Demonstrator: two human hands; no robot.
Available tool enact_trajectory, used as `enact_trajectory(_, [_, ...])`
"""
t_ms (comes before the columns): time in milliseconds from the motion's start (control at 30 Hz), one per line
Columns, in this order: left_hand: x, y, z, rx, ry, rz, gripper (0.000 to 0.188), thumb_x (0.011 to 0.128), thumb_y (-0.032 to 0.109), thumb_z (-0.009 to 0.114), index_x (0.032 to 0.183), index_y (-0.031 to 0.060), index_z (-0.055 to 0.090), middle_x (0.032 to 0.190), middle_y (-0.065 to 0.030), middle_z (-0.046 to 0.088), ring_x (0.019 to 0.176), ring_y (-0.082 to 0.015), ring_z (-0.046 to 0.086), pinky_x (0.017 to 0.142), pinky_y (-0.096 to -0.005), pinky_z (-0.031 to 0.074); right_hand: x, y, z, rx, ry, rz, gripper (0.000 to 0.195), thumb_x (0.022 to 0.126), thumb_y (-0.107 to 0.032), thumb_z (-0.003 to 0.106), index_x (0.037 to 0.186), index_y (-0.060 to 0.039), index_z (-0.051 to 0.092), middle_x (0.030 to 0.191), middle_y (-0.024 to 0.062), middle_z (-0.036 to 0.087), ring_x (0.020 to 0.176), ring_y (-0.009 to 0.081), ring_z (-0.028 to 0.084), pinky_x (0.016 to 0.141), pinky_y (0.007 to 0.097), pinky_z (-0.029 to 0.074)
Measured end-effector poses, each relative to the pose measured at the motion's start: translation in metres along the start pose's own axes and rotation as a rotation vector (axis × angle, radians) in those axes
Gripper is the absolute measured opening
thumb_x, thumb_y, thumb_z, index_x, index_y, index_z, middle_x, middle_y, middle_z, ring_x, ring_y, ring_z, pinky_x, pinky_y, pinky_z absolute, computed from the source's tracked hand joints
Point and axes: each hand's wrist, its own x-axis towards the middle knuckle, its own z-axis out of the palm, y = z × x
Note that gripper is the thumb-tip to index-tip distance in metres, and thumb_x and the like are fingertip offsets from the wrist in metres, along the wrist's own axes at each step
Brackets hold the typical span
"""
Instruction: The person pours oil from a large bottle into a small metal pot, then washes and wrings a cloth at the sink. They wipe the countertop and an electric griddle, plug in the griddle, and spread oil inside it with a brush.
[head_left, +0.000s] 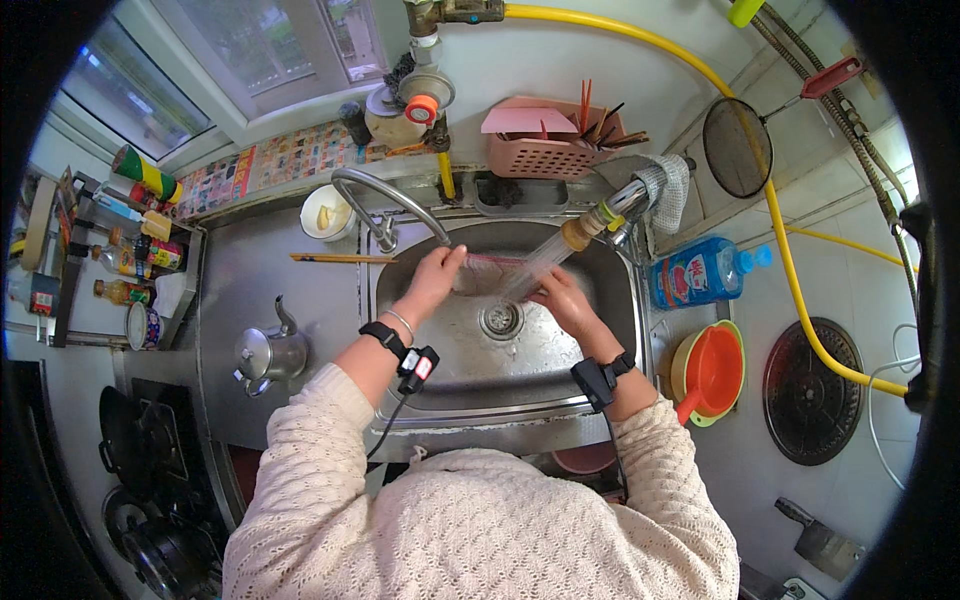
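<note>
Over the steel sink, a thin, see-through item with a pink edge, perhaps a mesh or plastic bag, is stretched between my two hands. My left hand grips its left end, near the tip of the curved steel spout. At its right end, the fingers of my right hand hold it beside the falling water. The spray comes from a faucet with a yellowish nozzle at the sink's back right and runs across the item towards the drain.
Left of the sink are a steel kettle, chopsticks and a white bowl. A pink utensil basket stands behind. Blue detergent bottle and red plastic dipper are at right. A grey cloth hangs on the faucet.
</note>
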Motion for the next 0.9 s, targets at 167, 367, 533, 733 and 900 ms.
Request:
enact_trajectory(167, [-0.014,-0.013,0.059,-0.405,-0.210,-0.222,0.056,0.097,0.052,0.044,0.124,0.0035,0.048,0.112,-0.0090,0.057,0.091,-0.0200,0.057,0.076,-0.0289,0.049,-0.001,-0.006,0.034,0.693,-0.176,0.096,0.030,0.096,-0.023,0.045,0.112,-0.0007,0.057,0.111,0.0122,0.061,0.103,0.0239,0.059,0.095,0.0376,0.047])
enact_trajectory(367, [-0.025,0.013,0.100,-0.391,-0.265,-0.017,0.058,0.092,0.044,0.058,0.125,-0.0023,0.044,0.118,-0.0153,0.055,0.106,-0.0269,0.056,0.085,-0.0359,0.048,0.022,0.054,0.010,0.154,0.313,-0.141,0.033,0.097,-0.029,0.047,0.117,-0.0031,0.050,0.103,0.0098,0.060,0.092,0.0207,0.061,0.073,0.0362,0.053])
enact_trajectory(533, [-0.027,0.012,0.110,0.025,-0.035,0.164,0.056,0.091,0.041,0.059,0.122,-0.0040,0.045,0.113,-0.0242,0.059,0.102,-0.0385,0.060,0.087,-0.0402,0.048,0.023,0.057,0.016,0.097,0.177,-0.052,0.027,0.098,-0.027,0.046,0.111,-0.0034,0.051,0.100,0.0085,0.062,0.088,0.0186,0.062,0.073,0.0328,0.050])
enact_trajectory(733, [-0.012,0.006,0.096,0.045,-0.132,0.087,0.049,0.097,0.042,0.045,0.111,-0.0047,0.055,0.102,-0.0272,0.064,0.101,-0.0405,0.060,0.089,-0.0420,0.045,0.012,0.044,0.035,-0.395,0.279,-0.242,0.031,0.096,-0.032,0.051,0.105,-0.0018,0.054,0.095,0.0118,0.065,0.085,0.0211,0.063,0.074,0.0352,0.050])
enact_trajectory(900, [0.000,-0.024,0.079,0.077,-0.194,0.120,0.053,0.099,0.043,0.038,0.106,-0.0021,0.064,0.107,-0.0247,0.064,0.104,-0.0388,0.059,0.089,-0.0432,0.044,0.013,0.048,-0.009,-0.669,0.292,-0.177,0.039,0.092,-0.036,0.059,0.109,-0.0004,0.055,0.089,0.0093,0.066,0.080,0.0157,0.062,0.069,0.0333,0.048])
